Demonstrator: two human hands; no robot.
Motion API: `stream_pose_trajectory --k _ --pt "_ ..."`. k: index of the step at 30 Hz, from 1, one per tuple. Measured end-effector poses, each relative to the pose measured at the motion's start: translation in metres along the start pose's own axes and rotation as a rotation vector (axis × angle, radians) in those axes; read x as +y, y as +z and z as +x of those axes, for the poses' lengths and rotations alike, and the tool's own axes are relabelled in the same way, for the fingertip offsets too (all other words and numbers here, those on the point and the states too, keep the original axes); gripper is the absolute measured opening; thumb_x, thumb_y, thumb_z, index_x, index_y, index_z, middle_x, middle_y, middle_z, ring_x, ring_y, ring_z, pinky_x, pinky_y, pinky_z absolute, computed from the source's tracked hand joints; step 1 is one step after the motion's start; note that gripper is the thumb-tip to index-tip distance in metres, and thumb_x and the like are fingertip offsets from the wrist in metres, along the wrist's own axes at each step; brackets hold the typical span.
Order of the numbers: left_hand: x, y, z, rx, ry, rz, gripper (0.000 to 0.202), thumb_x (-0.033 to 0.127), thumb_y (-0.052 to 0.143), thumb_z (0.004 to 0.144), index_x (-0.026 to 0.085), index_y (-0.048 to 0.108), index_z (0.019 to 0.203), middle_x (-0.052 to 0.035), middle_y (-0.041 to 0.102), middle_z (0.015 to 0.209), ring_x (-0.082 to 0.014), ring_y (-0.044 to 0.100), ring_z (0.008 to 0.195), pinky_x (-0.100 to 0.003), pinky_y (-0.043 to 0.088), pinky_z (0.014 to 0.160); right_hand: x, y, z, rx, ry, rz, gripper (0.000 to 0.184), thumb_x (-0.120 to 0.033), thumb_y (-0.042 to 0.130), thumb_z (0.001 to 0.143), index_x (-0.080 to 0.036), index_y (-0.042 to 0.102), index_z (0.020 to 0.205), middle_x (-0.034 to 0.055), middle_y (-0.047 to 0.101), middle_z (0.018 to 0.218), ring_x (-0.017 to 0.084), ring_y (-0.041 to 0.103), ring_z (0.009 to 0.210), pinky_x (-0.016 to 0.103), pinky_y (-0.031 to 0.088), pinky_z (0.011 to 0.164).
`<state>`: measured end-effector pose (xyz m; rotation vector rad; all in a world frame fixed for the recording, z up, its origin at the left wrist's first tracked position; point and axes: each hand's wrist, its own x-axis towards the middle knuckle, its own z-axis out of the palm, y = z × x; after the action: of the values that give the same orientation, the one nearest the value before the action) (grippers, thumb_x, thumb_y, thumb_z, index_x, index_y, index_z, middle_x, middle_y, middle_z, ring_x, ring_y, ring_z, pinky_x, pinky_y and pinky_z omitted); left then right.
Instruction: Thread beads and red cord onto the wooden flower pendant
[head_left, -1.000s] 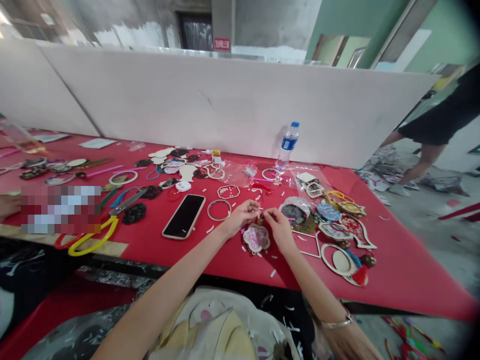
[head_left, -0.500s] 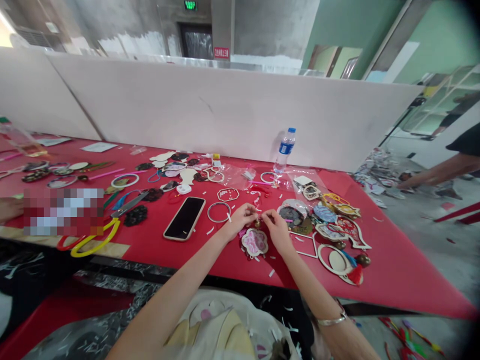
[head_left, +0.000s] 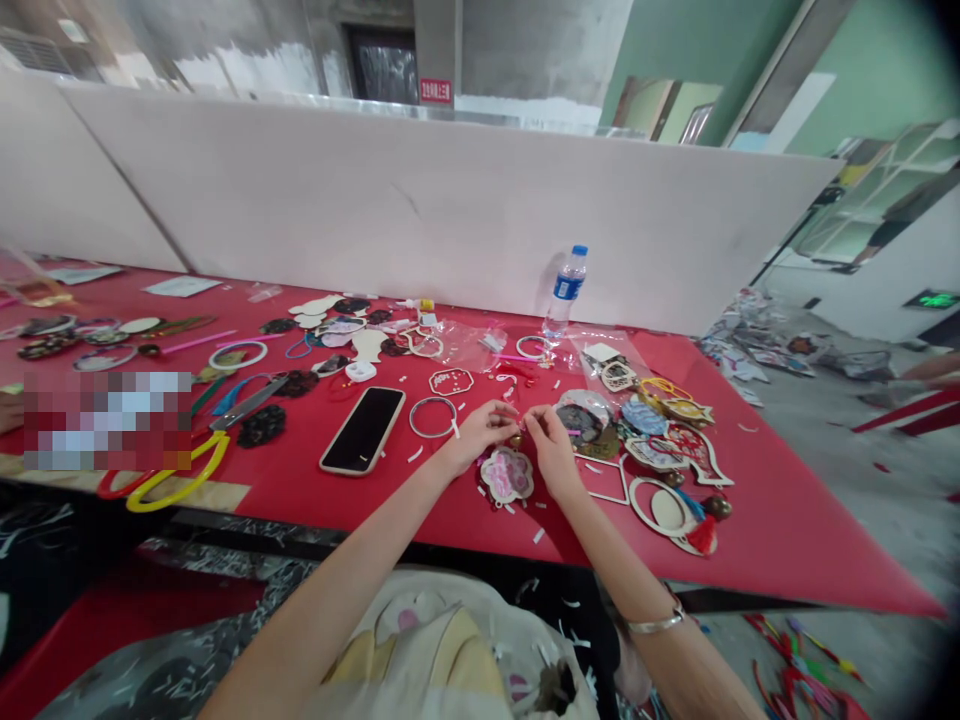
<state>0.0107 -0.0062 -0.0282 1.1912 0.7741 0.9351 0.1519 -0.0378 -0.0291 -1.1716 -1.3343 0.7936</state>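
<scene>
My left hand and my right hand meet over the red table, fingertips pinched close together. Between them runs a thin cord, small and hard to make out. Just below the fingers is a small brass-coloured bell. Under it lies a flower-shaped pendant with a pale wooden rim and a pink and white patterned middle. Left of my left hand is a round hoop; a pale square frame lies right of my right hand.
A phone, yellow-handled scissors and a water bottle are on the red table. Finished-looking pendants pile up at right. A white partition stands behind. At far left, another person's hand shows.
The view has shifted slightly, so the table's things sit a little further left and up. My hands keep their pinch over the pendant; its patterned middle shows a bit differently.
</scene>
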Motion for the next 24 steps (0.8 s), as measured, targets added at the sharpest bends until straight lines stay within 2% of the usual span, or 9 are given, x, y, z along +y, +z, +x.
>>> stream_pose_trajectory --k 6,11,18,24 --pt "-0.003 -0.002 0.002 -0.019 0.006 -0.085 0.04 0.034 0.077 0.064 0.015 0.057 0.093 -0.0004 0.06 0.077 -0.0095 0.056 0.063 -0.02 0.036 0.054 -0.002 0.001 0.0 -0.004 0.016 0.055 0.016 -0.035 0.053 0.08 -0.02 0.054 0.085 -0.0005 0.058 0.079 0.015 0.055 0.076 0.029 0.046 0.075" --pt "-0.004 -0.004 0.003 -0.017 0.014 -0.148 0.04 0.032 0.077 0.062 0.015 0.057 0.092 0.0029 0.055 0.07 -0.0062 0.048 0.055 -0.02 0.035 0.053 0.0 -0.002 0.0 -0.062 0.076 0.196 0.025 -0.033 0.058 0.078 -0.019 0.062 0.098 0.0024 0.067 0.092 0.016 0.06 0.085 0.031 0.046 0.082" --pt "-0.006 -0.005 0.004 -0.008 0.007 -0.14 0.041 0.036 0.077 0.063 0.015 0.056 0.093 0.0049 0.051 0.061 -0.006 0.044 0.05 -0.021 0.033 0.051 0.009 -0.004 0.002 -0.101 0.246 0.398 0.031 -0.04 0.067 0.069 -0.021 0.067 0.093 0.0 0.068 0.081 0.012 0.058 0.067 0.029 0.049 0.072" --pt "-0.008 -0.005 0.005 0.004 0.009 -0.095 0.046 0.039 0.078 0.063 0.016 0.054 0.095 0.0029 0.057 0.065 -0.0076 0.049 0.052 -0.021 0.034 0.051 0.007 -0.003 0.003 -0.119 0.245 0.381 0.033 -0.04 0.07 0.067 -0.021 0.071 0.094 0.0027 0.072 0.086 0.014 0.06 0.069 0.031 0.051 0.072"
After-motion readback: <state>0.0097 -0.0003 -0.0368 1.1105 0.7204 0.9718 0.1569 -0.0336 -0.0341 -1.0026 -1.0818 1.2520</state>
